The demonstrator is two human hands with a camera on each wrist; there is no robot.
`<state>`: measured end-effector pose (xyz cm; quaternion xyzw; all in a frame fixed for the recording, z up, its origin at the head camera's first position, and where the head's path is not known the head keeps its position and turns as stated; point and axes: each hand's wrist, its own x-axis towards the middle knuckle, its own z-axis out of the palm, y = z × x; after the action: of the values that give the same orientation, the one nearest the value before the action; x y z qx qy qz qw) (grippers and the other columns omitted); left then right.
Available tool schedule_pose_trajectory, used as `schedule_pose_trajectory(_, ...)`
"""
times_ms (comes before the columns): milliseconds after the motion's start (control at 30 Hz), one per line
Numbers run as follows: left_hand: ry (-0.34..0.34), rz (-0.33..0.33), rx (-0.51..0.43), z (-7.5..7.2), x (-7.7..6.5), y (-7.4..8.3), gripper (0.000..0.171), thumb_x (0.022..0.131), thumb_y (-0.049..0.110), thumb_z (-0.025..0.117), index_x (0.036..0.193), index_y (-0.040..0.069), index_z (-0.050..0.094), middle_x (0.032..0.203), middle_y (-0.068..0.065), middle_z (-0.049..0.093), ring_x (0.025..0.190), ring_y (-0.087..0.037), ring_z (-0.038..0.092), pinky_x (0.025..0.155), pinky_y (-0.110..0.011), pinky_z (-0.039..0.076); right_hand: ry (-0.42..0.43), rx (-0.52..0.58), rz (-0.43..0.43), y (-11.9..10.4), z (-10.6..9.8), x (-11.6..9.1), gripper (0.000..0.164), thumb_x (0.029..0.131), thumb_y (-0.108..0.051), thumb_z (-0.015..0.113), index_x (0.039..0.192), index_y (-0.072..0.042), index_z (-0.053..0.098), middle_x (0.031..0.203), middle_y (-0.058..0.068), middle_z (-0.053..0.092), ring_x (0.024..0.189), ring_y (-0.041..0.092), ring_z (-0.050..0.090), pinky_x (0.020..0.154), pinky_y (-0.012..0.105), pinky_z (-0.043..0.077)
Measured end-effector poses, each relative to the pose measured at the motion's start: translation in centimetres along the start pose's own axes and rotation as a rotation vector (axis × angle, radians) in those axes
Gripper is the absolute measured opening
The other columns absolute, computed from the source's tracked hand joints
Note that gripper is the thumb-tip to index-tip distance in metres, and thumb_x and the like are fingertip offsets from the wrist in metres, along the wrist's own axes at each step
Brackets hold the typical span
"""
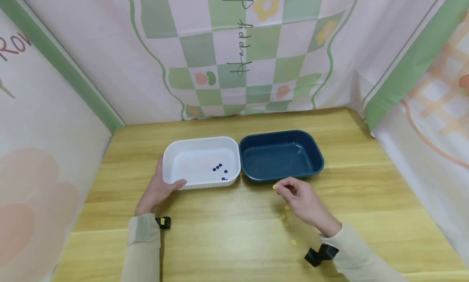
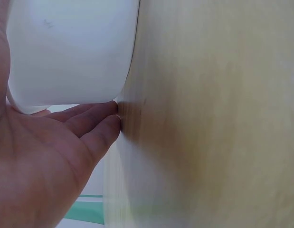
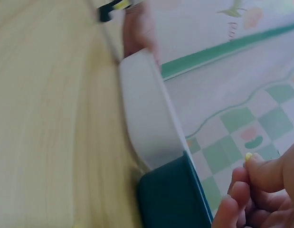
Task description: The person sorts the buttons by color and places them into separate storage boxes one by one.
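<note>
My left hand grips the near left corner of a white plastic basin, the thumb on its front rim and the fingers along its end wall. In the left wrist view the fingertips reach down close to the tabletop. Several small dark blue beads lie on the basin's floor toward the right. Between thumb and forefinger my right hand pinches a small yellow bead, just in front of the dark blue basin. Several yellow ring-shaped beads lie on the table below that hand.
The two basins stand side by side on a wooden table, their short ends meeting. Printed cloth hangs behind the table and along both sides. Each wrist bears a small black camera, the right camera close over the tabletop.
</note>
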<state>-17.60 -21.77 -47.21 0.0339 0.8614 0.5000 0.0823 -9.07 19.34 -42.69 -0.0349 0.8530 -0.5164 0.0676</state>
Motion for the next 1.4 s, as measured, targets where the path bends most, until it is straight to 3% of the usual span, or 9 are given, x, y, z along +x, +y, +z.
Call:
schedule_pose_trajectory(133,-0.006,0.003,-0.027,-0.2,-0.6,1.7,0.113,0.082,0.017,0.079,0.155,0.012,-0.007,0.154,-0.029,0.019,0.135,-0.047,0.028,0.109,-0.062,0.023,0.005,0.179,0.077,-0.2,-0.5,0.4,0.032,0.099,-0.028,0.058,0.094,0.003,0.062,0.073,0.01,0.051,0.064,0.022,0.049,0.054,0.028,0.045)
schedule_pose_trajectory(233,-0.006,0.003,-0.026,-0.2,-0.8,2.1,0.112,0.082,0.016,0.079,0.155,0.01,-0.006,0.154,-0.029,0.02,0.134,-0.047,0.029,0.108,-0.062,0.023,0.026,0.291,0.132,-0.4,-0.6,0.5,0.034,0.099,-0.03,0.058,0.092,0.003,0.061,0.075,0.006,0.052,0.067,0.018,0.049,0.057,0.028,0.046)
schedule_pose_trajectory(533,0.002,0.0,0.019,0.0,0.2,-0.9,0.119,0.08,0.035,0.08,0.155,0.024,-0.013,0.158,-0.022,0.014,0.138,-0.042,0.026,0.109,-0.06,0.023,0.094,0.502,0.193,-0.4,-1.1,0.9,0.029,0.097,-0.033,0.06,0.086,-0.006,0.063,0.075,0.0,0.055,0.064,0.011,0.047,0.055,0.022,0.041)
schedule_pose_trajectory(767,0.0,0.018,0.009,0.1,0.3,-1.0,0.118,0.08,0.035,0.08,0.156,0.024,-0.01,0.158,-0.021,0.016,0.137,-0.041,0.027,0.109,-0.06,0.023,0.084,0.58,0.216,-0.3,-1.5,1.2,0.031,0.096,-0.037,0.061,0.083,-0.009,0.06,0.074,-0.002,0.05,0.062,0.01,0.045,0.054,0.021,0.039)
schedule_pose_trajectory(833,-0.008,0.011,0.004,0.0,-0.1,0.1,0.117,0.082,0.029,0.079,0.156,0.02,-0.011,0.157,-0.024,0.015,0.137,-0.043,0.026,0.109,-0.06,0.023,0.083,0.596,0.224,-0.2,-1.6,1.3,0.032,0.096,-0.037,0.06,0.081,-0.009,0.057,0.073,-0.002,0.048,0.062,0.011,0.044,0.054,0.022,0.039)
schedule_pose_trajectory(933,-0.01,0.004,0.015,-0.1,-0.1,0.2,0.118,0.082,0.03,0.079,0.155,0.018,-0.013,0.157,-0.025,0.014,0.137,-0.044,0.025,0.11,-0.061,0.022,0.084,0.633,0.23,-0.1,-1.8,1.5,0.033,0.097,-0.036,0.059,0.079,-0.009,0.054,0.07,-0.002,0.046,0.061,0.012,0.043,0.054,0.023,0.038)
schedule_pose_trajectory(1000,-0.014,-0.011,0.019,-0.1,0.0,0.1,0.118,0.082,0.029,0.079,0.155,0.018,-0.014,0.158,-0.024,0.011,0.138,-0.044,0.023,0.11,-0.06,0.021,0.089,0.668,0.228,0.0,-1.9,1.7,0.031,0.097,-0.035,0.059,0.08,-0.01,0.055,0.069,-0.003,0.044,0.061,0.011,0.043,0.053,0.022,0.037)
schedule_pose_trajectory(1067,-0.008,-0.008,0.018,0.0,0.4,-1.0,0.12,0.081,0.033,0.079,0.155,0.022,-0.015,0.159,-0.022,0.01,0.139,-0.043,0.022,0.11,-0.06,0.021,0.099,0.709,0.223,0.0,-2.1,1.9,0.027,0.098,-0.033,0.059,0.082,-0.011,0.058,0.069,-0.003,0.043,0.06,0.011,0.043,0.052,0.022,0.036)
schedule_pose_trajectory(1400,-0.002,0.007,0.011,0.1,0.4,-1.0,0.119,0.081,0.033,0.08,0.155,0.024,-0.013,0.158,-0.022,0.015,0.138,-0.042,0.025,0.11,-0.06,0.022,0.179,0.783,0.241,-0.2,-1.9,2.9,0.022,0.097,-0.032,0.06,0.094,-0.011,0.06,0.068,-0.004,0.04,0.058,0.01,0.041,0.051,0.021,0.034)
